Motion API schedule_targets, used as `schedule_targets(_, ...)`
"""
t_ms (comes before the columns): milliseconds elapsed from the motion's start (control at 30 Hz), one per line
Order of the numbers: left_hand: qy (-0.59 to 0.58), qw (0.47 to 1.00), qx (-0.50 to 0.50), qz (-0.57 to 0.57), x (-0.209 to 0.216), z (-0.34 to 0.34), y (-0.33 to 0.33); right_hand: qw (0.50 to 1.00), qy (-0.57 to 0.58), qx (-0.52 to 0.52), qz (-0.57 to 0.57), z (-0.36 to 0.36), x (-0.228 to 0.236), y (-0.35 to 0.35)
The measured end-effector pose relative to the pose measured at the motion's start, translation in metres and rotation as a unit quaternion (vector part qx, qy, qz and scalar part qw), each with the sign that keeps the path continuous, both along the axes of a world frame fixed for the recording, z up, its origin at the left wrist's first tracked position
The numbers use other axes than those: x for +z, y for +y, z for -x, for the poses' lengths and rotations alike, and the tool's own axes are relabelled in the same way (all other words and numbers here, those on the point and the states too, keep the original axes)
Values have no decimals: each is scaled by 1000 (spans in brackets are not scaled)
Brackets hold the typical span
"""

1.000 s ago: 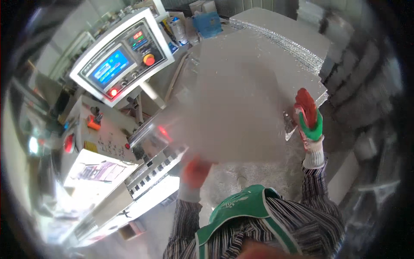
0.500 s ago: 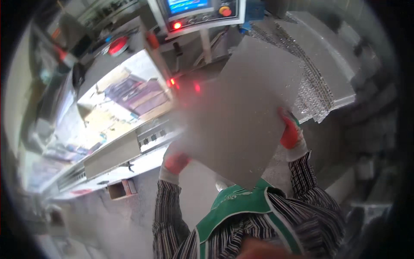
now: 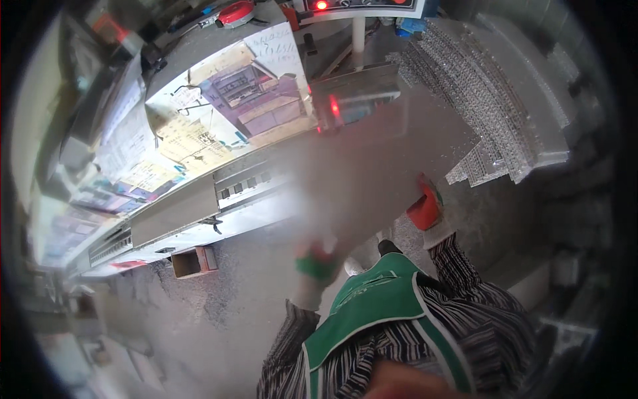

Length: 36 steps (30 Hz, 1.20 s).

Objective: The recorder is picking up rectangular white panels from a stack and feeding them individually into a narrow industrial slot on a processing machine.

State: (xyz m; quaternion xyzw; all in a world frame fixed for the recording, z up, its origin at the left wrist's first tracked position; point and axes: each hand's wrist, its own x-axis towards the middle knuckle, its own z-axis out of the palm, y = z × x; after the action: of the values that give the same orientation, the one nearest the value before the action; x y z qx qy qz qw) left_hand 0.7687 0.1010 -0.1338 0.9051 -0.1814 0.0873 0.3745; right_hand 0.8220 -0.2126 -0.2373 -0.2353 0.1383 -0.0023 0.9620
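Observation:
A large, flat grey sheet hangs in front of me, tilted, its left part smeared by motion. My right hand, in a red-palmed glove with a white cuff, is closed on the sheet's right edge, thumb on its face. Blurred, my left hand in a red and green glove is at the sheet's lower left edge; its fingers are partly hidden. Just past the sheet on the right lies a stack of similar flat sheets with glittering, speckled edges.
To the left runs a long machine with papers covering its side. A red tape measure-like object rests on top. Ahead stands a control panel with a lit red button. An open box sits on the floor.
The sheet has swung lower and tilted. My left hand has moved right and slightly down, toward my body, turning to show its green side. My right hand has shifted slightly left, still gripping.

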Motion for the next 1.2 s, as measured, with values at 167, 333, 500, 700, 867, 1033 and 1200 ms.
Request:
schedule_targets(167, -34, 981, -92, -165, -7, -17, -39, 999, -29, -23, 14, -23, 9, 17)
schedule_targets(333, -40, 950, -127, -282, -34, -57, -71, 971, -60, 8, -231, -46, 9, 10)
schedule_targets(500, -102, 918, -77, -375, -39, -104, -100, 998, -33, -36, -44, -61, 3, 7)
schedule_targets(700, -41, 936, -44, -346, -85, -158, -124, 943, -68, 17, -326, -63, -44, -16)
schedule_targets(867, 21, 967, -13, -252, -114, -180, -117, 740, -211, 37, 638, -25, 13, -86)
schedule_targets(1033, -15, 942, -12, -336, -81, -177, -133, 242, -187, -29, 952, -75, 71, -142)
schedule_targets(1200, -38, 885, -15, -463, -71, -184, -143, 205, -167, 20, 964, -138, 29, -181)
